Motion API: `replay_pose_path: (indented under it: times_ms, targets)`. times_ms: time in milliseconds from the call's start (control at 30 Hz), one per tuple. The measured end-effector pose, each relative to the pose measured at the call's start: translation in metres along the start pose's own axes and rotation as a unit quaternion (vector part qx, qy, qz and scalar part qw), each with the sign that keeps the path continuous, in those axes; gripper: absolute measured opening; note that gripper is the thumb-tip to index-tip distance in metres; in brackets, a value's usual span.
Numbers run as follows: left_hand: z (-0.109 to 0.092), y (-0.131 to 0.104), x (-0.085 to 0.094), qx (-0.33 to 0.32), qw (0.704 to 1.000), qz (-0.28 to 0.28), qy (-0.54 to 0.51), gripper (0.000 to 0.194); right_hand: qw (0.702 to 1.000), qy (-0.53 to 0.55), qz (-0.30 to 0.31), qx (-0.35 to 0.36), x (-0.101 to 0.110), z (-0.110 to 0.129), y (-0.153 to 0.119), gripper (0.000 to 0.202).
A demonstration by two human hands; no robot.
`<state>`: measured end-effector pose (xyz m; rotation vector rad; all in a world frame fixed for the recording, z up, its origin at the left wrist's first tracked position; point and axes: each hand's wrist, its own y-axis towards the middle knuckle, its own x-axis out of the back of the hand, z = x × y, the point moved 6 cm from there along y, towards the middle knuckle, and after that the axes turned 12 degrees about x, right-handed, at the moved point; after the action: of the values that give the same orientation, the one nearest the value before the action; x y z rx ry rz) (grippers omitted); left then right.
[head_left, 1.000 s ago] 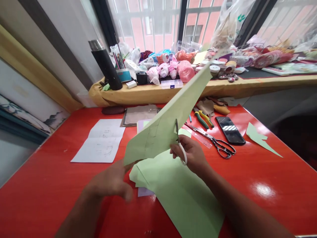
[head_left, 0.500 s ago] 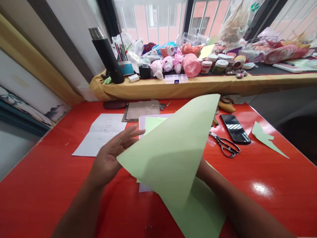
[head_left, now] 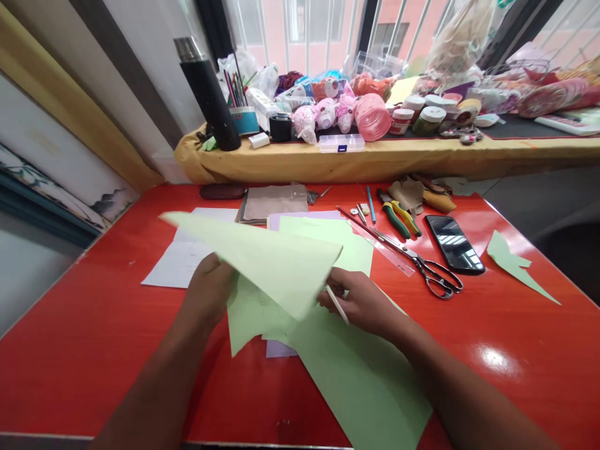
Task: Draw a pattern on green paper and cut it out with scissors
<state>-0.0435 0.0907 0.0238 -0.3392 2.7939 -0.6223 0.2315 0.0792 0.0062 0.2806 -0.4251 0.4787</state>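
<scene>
A light green paper sheet (head_left: 276, 265) is lifted and curled in front of me, and its upper edge is smeared by motion. My left hand (head_left: 213, 287) is closed on the sheet's left part, with the fingertips hidden beneath it. My right hand (head_left: 360, 303) is closed around a slim white pen-like stick (head_left: 338, 305), close to the sheet's right corner. Whether its fingers also pinch the paper I cannot tell. Under both hands lie more green paper (head_left: 365, 369) and a pale purple sheet (head_left: 280, 349). Faint lines show on the green paper below the raised part.
To the right lie scissors (head_left: 431, 269), pliers (head_left: 398, 215), a clear ruler (head_left: 391, 253), a black phone (head_left: 454, 245) and a green paper scrap (head_left: 509, 259). A white printed sheet (head_left: 164, 262) is at left. A black flask (head_left: 209, 97) stands on the cluttered sill.
The raised sheet has swung down and left, uncovering the right hand with its white stick, the pliers and the ruler. My left hand has gone from spread fingers to closed on the paper.
</scene>
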Motion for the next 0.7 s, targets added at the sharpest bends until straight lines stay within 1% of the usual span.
replay_pose_path:
  times_ms: [67, 100, 133, 200, 267, 333, 467, 567, 700]
  targets:
    - [0.008, 0.012, 0.001, 0.062, 0.997, -0.026, 0.026, 0.026, 1.0, 0.007, 0.017, -0.013, -0.002, 0.0, 0.001, 0.032]
    - [0.01, 0.016, 0.001, 0.084, 0.996, -0.03, 0.031, 0.026, 1.0, 0.011, 0.02, -0.02, -0.002, -0.001, 0.0, 0.036]
    - [0.011, 0.018, 0.0, 0.093, 0.995, -0.025, 0.032, 0.027, 0.999, 0.014, 0.021, -0.026, -0.002, -0.003, 0.0, 0.04]
    - [0.009, 0.018, -0.002, 0.085, 0.996, -0.005, 0.031, 0.03, 0.999, 0.025, 0.032, -0.035, -0.004, -0.007, -0.001, 0.042]
    - [0.006, 0.016, -0.004, 0.063, 0.997, 0.007, 0.033, 0.033, 0.997, 0.055, 0.044, -0.045, -0.006, -0.012, -0.002, 0.037]
    - [0.005, 0.013, -0.006, 0.052, 0.998, 0.011, 0.037, 0.033, 0.992, 0.102, 0.049, -0.062, -0.009, -0.016, -0.004, 0.035]
    - [0.004, 0.011, -0.009, 0.037, 0.999, 0.018, 0.035, 0.033, 0.975, 0.197, 0.049, -0.095, -0.01, -0.016, -0.005, 0.039]
    - [0.003, 0.011, -0.009, 0.023, 0.999, 0.02, 0.035, 0.033, 0.969, 0.216, 0.064, -0.097, -0.01, -0.012, -0.005, 0.041]
    - [-0.001, 0.011, -0.008, 0.001, 0.999, 0.016, 0.037, 0.04, 0.965, 0.229, 0.076, -0.097, -0.009, -0.011, -0.005, 0.045]
